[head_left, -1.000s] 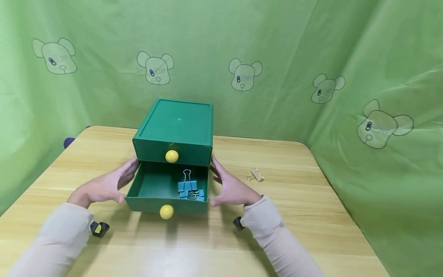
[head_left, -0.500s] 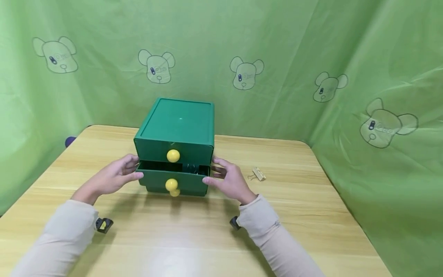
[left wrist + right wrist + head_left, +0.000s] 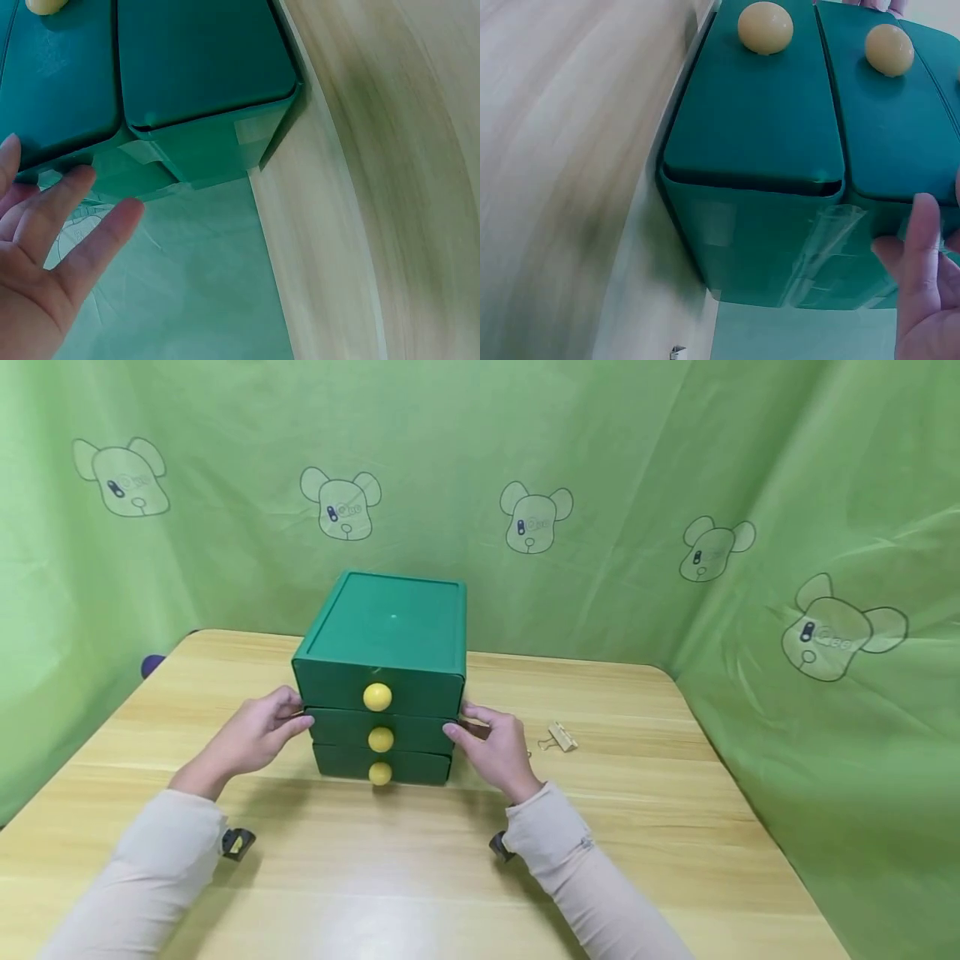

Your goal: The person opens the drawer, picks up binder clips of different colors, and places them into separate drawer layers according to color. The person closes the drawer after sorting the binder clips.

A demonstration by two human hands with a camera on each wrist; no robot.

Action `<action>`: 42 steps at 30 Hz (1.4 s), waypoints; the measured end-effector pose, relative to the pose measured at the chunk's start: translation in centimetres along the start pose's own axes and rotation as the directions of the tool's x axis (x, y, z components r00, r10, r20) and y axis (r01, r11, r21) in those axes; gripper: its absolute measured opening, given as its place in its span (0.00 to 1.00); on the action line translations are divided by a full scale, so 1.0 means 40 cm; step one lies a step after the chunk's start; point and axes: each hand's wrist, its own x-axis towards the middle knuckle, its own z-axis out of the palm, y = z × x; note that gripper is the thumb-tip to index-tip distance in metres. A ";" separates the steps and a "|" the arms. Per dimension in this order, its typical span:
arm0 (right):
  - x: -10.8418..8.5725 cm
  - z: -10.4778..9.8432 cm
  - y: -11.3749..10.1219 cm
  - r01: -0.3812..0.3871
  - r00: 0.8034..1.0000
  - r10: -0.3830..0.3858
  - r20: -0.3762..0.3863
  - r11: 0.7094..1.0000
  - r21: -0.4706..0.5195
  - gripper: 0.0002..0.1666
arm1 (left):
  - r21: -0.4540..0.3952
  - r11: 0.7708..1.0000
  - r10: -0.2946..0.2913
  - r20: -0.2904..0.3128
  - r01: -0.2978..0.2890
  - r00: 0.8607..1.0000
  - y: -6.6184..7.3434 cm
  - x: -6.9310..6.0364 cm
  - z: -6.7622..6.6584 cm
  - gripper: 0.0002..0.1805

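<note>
A green three-drawer storage box point(image 3: 390, 622) with a round yellow knob on each drawer stands on the table, its drawers pushed in. At its left side, my left hand point(image 3: 255, 731) has the thumb at the left end of the middle drawer point(image 3: 345, 728). Its fingers point(image 3: 101, 247) lie spread along the box's side in the left wrist view. On the opposite side my right hand point(image 3: 498, 747) puts its thumb against the drawer's right end, with the other fingers point(image 3: 922, 262) along the side wall. The drawers' contents are hidden.
Right of the box lies a beige binder clip point(image 3: 561, 737) on the wooden table point(image 3: 637, 827). A small object beside my right hand is mostly hidden. Green printed curtains point(image 3: 600, 435) hang behind and along both sides. Clear tape point(image 3: 821, 240) runs along the box's side.
The middle drawer, which stood out with blue binder clips inside, has slid back into the box. Both hands moved with it, and the clips are out of sight.
</note>
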 end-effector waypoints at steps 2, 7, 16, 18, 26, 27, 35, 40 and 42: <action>-0.002 0.001 0.003 -0.020 1.000 0.020 -0.005 1.000 0.009 0.24 | 0.022 1.000 0.001 -0.010 -0.001 1.000 0.003 0.002 0.001 0.06; -0.003 0.002 0.011 -0.041 0.999 0.041 -0.014 0.999 -0.002 0.23 | 0.055 0.999 0.001 -0.029 0.000 1.000 0.005 0.004 0.008 0.06; -0.001 -0.001 0.008 -0.073 0.997 0.072 -0.016 0.997 -0.023 0.20 | 0.081 0.997 0.003 -0.114 0.006 0.993 0.000 0.008 0.022 0.06; -0.006 -0.006 0.009 -0.056 0.998 0.054 -0.027 0.995 -0.080 0.17 | 0.053 0.998 -0.035 -0.087 0.039 0.996 -0.001 0.005 0.018 0.08; -0.055 0.033 -0.008 0.079 0.955 0.012 0.296 0.952 -0.294 0.07 | -0.080 0.991 -0.117 -0.124 0.107 0.985 0.048 0.027 -0.053 0.43; -0.056 0.047 -0.009 0.099 0.918 0.038 0.396 0.942 -0.321 0.10 | -0.070 0.994 -0.090 -0.141 0.081 0.986 0.057 0.039 -0.055 0.46; -0.038 0.137 0.001 0.240 0.717 0.157 0.679 0.859 -0.452 0.37 | 0.004 0.999 0.033 -0.217 -0.032 0.976 0.069 0.096 -0.005 0.38; -0.030 0.154 0.005 0.258 0.722 0.157 0.674 0.843 -0.472 0.37 | 0.009 0.999 0.041 -0.260 -0.039 0.965 0.071 0.094 0.005 0.36; -0.032 0.154 0.003 0.261 0.719 0.155 0.678 0.844 -0.469 0.35 | 0.018 0.999 0.039 -0.255 -0.035 0.966 0.073 0.095 0.005 0.36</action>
